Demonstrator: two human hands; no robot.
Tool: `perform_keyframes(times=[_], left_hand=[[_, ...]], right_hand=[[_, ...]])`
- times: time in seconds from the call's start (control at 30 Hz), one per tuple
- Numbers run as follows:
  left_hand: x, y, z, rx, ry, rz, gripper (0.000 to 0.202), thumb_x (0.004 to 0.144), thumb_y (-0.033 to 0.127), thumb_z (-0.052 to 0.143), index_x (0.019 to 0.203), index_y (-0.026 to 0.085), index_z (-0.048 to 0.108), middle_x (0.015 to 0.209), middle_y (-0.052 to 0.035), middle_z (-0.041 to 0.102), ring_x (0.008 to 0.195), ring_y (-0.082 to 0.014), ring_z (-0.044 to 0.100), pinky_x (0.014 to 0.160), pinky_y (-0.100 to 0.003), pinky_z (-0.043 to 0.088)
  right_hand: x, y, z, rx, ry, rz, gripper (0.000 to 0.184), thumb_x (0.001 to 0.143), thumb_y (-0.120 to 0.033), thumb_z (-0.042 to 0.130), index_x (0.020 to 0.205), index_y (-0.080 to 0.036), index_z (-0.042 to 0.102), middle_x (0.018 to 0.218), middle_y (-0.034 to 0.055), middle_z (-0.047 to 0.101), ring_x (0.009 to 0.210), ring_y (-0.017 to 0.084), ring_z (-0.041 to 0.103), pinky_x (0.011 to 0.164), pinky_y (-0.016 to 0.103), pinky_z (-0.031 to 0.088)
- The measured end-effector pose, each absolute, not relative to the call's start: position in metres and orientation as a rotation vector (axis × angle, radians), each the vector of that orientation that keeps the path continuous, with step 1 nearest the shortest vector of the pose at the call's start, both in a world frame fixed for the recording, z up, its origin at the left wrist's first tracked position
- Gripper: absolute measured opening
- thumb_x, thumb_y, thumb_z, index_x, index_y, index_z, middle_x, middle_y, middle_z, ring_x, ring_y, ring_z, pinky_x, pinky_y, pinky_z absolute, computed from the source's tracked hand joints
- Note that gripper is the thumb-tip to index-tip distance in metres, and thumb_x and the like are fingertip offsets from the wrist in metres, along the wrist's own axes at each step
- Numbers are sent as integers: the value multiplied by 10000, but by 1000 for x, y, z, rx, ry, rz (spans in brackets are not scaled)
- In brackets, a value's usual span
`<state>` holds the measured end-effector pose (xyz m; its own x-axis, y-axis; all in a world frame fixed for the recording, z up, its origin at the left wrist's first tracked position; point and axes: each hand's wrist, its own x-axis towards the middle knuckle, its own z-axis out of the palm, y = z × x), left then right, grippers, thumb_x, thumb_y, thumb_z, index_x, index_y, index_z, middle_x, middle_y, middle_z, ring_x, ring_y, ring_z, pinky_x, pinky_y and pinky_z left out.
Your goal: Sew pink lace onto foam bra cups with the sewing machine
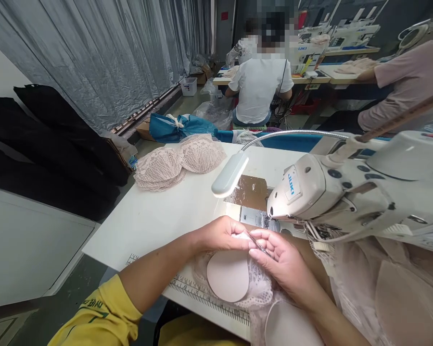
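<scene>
My left hand (222, 234) pinches the edge of a pale pink lace bra piece (234, 278) with a round padded cup, lying at the near edge of the white sewing table (159, 216). My right hand (281, 262) meets it from the right, fingers closed around a thin metal tool, seemingly small snips or tweezers (257, 244), whose tip touches the lace. Both hands sit just in front of the needle area of a white Juki sewing machine (310, 187).
A stack of lace bra cups (176, 163) lies at the table's far left. A gooseneck lamp (231, 175) shines over the metal needle plate. More pink fabric (389, 298) hangs at the right. Two other people sit at machines behind. Black bags lie left.
</scene>
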<state>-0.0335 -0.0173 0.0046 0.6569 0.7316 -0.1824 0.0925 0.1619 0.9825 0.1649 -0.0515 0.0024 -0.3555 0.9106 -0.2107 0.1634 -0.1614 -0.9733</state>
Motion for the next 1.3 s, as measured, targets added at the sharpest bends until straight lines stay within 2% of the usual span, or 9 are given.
perform_keyframes(times=[0.17,0.43,0.53,0.6,0.67,0.8,1.0,1.17,1.3], left_hand=[[-43,-15,14,1412,838,495,312,722,408,739,785,113,659,690,15,524,635,-83,449,562,-191,330],[-35,-17,6,1387,795,466,324,742,421,716,760,109,632,675,22,492,619,-75,418,551,-190,310],[-35,-17,7,1343,780,469,303,743,393,726,825,107,665,711,6,544,646,-85,462,588,-198,354],[-37,-17,9,1316,775,470,285,748,371,727,857,111,687,744,-11,589,673,-97,498,620,-209,386],[-40,-16,10,1296,785,469,277,746,359,731,884,120,707,791,-28,629,716,-115,535,661,-224,414],[-40,-16,9,1270,816,473,311,728,360,747,930,124,727,851,-53,668,765,-140,572,719,-250,438],[-38,-16,8,1290,808,464,238,728,314,749,848,111,724,748,-19,634,706,-110,541,662,-219,408],[-37,-16,10,1297,809,448,232,734,342,741,788,119,710,683,11,591,652,-92,502,614,-206,379],[-37,-16,8,1276,803,451,240,725,338,747,822,120,718,723,-7,615,680,-103,517,633,-213,387]], right_hand=[[169,-52,1,-1304,-1577,1567,268,821,-456,604,885,-195,608,779,29,651,749,199,623,662,311,513],[165,-49,5,-1284,-1697,1388,243,861,-443,554,805,-209,595,779,11,593,759,169,549,677,271,457],[169,-50,5,-1285,-1531,1435,276,832,-474,586,936,-219,595,816,14,594,744,163,560,649,264,461],[174,-52,4,-1272,-1408,1530,345,840,-504,564,1054,-234,571,774,-6,572,641,132,535,579,247,445],[179,-52,2,-1268,-1393,1601,358,854,-515,539,1080,-238,568,715,-26,538,577,113,501,544,237,428],[186,-50,-3,-1255,-1601,1607,308,835,-480,587,1008,-226,611,734,-12,564,680,144,555,629,258,462],[179,-50,0,-1226,-1749,1500,251,860,-421,580,1012,-226,623,885,15,644,844,171,594,756,273,471],[176,-50,3,-1251,-1727,1465,246,866,-431,567,948,-211,642,871,19,666,851,177,603,761,278,470],[182,-49,-2,-1262,-1721,1508,256,858,-442,572,960,-211,619,856,17,662,813,172,604,735,277,473]])
